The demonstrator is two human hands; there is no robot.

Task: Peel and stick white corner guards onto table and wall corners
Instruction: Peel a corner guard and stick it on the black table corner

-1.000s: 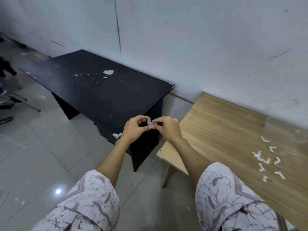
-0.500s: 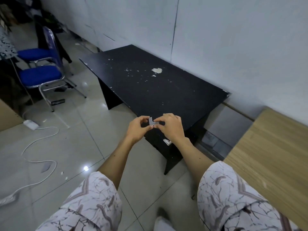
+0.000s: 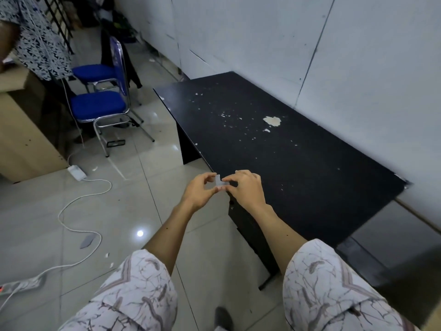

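the left hand and the right hand meet in the air over the near long edge of the black table, each pinching the same small white corner guard between thumb and fingertips. the left pinches its left side, the right its lower right arm, and the other fingers of both hands are curled. the guard is held clear of the tabletop, touching only the fingers, and reads as an l-shaped piece standing roughly upright between the two pinches.

going from big to small: the white wall runs along the table's far long edge. the table carries pale chipped patches near its far side and nothing else i can make out. beyond its far left corner stand two blue chairs, and a white cable snakes over the tiled floor.

as for progress, this looks like the peeling step, with the backing being worked loose. whether it is already off is too small to tell. no guard can be seen on any table corner in view, though the near right one is hidden. sticking this piece on looks to be still ahead.

no box, tray or packet of guards is in view, so there are no contents to report.
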